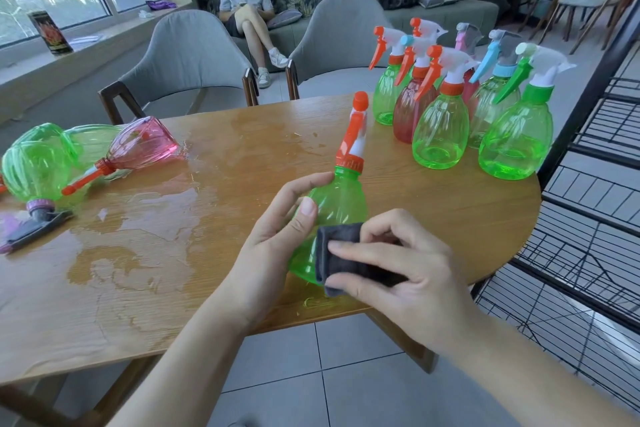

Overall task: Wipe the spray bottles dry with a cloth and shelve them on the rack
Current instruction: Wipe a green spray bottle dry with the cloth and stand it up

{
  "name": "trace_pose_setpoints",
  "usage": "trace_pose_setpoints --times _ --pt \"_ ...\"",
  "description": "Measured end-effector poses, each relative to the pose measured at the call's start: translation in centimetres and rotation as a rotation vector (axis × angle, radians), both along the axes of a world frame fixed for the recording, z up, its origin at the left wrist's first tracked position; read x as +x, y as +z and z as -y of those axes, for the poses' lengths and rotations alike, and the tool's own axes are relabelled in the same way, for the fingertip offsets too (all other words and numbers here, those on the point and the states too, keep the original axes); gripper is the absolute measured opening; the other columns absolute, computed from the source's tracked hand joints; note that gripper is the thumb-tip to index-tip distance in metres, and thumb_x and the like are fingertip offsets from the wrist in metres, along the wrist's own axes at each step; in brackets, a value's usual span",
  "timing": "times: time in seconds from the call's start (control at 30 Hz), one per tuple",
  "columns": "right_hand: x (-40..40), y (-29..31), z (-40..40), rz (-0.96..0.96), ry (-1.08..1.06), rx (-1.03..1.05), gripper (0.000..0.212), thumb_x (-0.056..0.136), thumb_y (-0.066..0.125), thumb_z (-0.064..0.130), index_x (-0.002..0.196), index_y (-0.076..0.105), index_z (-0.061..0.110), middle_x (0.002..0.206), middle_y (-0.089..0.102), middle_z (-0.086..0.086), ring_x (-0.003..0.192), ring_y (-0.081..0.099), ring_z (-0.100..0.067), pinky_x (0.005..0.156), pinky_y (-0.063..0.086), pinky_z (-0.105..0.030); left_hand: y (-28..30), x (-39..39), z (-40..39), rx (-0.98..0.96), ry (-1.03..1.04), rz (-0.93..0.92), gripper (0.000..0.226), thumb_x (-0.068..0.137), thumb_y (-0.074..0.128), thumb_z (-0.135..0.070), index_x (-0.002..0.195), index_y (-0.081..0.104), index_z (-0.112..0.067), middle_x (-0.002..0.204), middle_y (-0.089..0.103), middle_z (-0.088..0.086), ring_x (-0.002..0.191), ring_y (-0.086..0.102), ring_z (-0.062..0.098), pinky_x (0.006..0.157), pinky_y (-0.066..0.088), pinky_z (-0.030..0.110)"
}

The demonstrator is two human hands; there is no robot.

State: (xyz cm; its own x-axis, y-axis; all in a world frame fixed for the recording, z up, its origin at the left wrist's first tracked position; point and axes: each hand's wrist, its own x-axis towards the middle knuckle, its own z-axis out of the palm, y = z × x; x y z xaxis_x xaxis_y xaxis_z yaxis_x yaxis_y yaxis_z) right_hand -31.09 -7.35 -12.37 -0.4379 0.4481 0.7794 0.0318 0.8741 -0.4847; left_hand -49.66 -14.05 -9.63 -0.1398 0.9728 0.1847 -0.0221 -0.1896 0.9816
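My left hand (pixel 273 239) grips a green spray bottle (pixel 341 201) with an orange trigger head, tilted above the table's near edge. My right hand (pixel 401 263) holds a folded dark grey cloth (pixel 341 258) pressed against the bottle's lower body. Several upright spray bottles (pixel 440 128), green, red and pink, stand grouped at the table's far right. Several more bottles (pixel 41 163) lie on their sides at the far left, among them a pink one (pixel 143 144). A black wire rack (pixel 595 218) stands to the right of the table.
The wooden table (pixel 207 218) has a wide water puddle (pixel 138 239) across its left and middle. Two grey chairs (pixel 187 59) stand behind it. A person sits on a sofa beyond them. Tiled floor lies below my arms.
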Motion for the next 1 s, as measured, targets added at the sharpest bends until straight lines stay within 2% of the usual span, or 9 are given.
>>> trace_pose_setpoints --times 0.13,0.3,0.43,0.53,0.6,0.73,0.83,0.93,1.0 --pt "-0.3 -0.6 -0.2 0.03 -0.014 0.219 0.027 0.09 0.085 0.029 0.11 0.082 0.011 0.093 0.062 -0.003 0.078 0.057 -0.024 0.072 0.051 -0.032 0.2 0.2 0.0 0.023 0.062 -0.032 0.03 0.104 0.058 -0.041 0.133 0.066 -0.037 0.123 0.075 0.003 0.113 0.07 0.021 0.096 0.054 0.039" --pt "-0.5 -0.9 -0.6 0.016 -0.041 0.253 0.023 0.093 0.081 0.024 0.111 0.081 0.01 0.093 0.062 -0.007 0.077 0.059 -0.023 0.074 0.052 -0.028 0.4 -0.1 0.0 0.018 0.035 -0.096 0.033 0.104 0.054 -0.036 0.135 0.064 -0.033 0.116 0.075 -0.004 0.104 0.07 0.011 0.086 0.054 0.023" --pt "-0.9 0.1 -1.4 -0.104 -0.097 0.047 0.025 0.093 0.078 0.022 0.117 0.078 0.014 0.1 0.061 -0.006 0.087 0.063 -0.017 0.082 0.05 -0.022 0.2 -1.0 -0.1 -0.017 -0.054 -0.069 0.04 0.102 0.056 -0.039 0.141 0.06 -0.033 0.131 0.071 0.01 0.113 0.07 0.027 0.092 0.055 0.042" --pt "-0.9 1.1 -2.2 -0.176 -0.094 -0.153 0.025 0.095 0.075 0.022 0.12 0.074 0.021 0.104 0.062 0.002 0.09 0.064 -0.01 0.082 0.049 -0.016 0.0 -1.4 0.0 -0.011 -0.109 -0.117 0.042 0.104 0.054 -0.035 0.145 0.057 -0.028 0.141 0.065 0.012 0.125 0.067 0.035 0.1 0.054 0.046" --pt "-0.7 1.2 -2.3 -0.18 -0.073 -0.198 0.025 0.095 0.075 0.024 0.12 0.075 0.021 0.105 0.062 0.003 0.092 0.065 -0.013 0.082 0.049 -0.017 0.0 -1.4 0.1 0.002 -0.112 -0.162 0.042 0.105 0.052 -0.034 0.146 0.056 -0.026 0.144 0.064 0.01 0.13 0.064 0.035 0.105 0.053 0.046" --pt "-0.7 -0.1 -1.0 -0.101 -0.069 -0.03 0.034 0.09 0.079 0.027 0.12 0.076 0.01 0.102 0.06 -0.004 0.091 0.063 -0.015 0.086 0.047 -0.018 0.2 -1.4 0.1 0.027 -0.046 -0.264 0.039 0.109 0.046 -0.034 0.147 0.055 -0.032 0.145 0.064 0.002 0.137 0.059 0.024 0.114 0.046 0.049" --pt "-0.9 -0.4 -0.7 -0.105 -0.081 0.018 0.033 0.09 0.079 0.026 0.119 0.077 0.01 0.1 0.061 -0.006 0.088 0.062 -0.014 0.084 0.048 -0.018 0.4 -1.5 0.1 0.048 0.016 -0.324 0.036 0.11 0.046 -0.035 0.144 0.06 -0.03 0.142 0.066 -0.003 0.138 0.058 0.019 0.118 0.043 0.052" --pt "-1.1 0.1 -1.4 -0.132 -0.095 -0.098 0.033 0.09 0.077 0.032 0.12 0.076 0.018 0.103 0.063 0.002 0.094 0.064 -0.012 0.084 0.051 -0.021 0.5 -1.5 0.1 0.041 0.012 -0.308 0.036 0.11 0.047 -0.032 0.143 0.061 -0.03 0.143 0.066 -0.001 0.136 0.061 0.022 0.115 0.046 0.055" --pt "-1.1 0.3 -1.5 -0.16 -0.053 -0.245 0.032 0.09 0.078 0.033 0.121 0.075 0.024 0.106 0.064 0.01 0.096 0.067 -0.017 0.082 0.056 -0.028 0.4 -1.5 0.2 0.037 0.009 -0.295 0.037 0.109 0.048 -0.033 0.144 0.06 -0.029 0.144 0.066 -0.001 0.137 0.06 0.023 0.115 0.046 0.057"
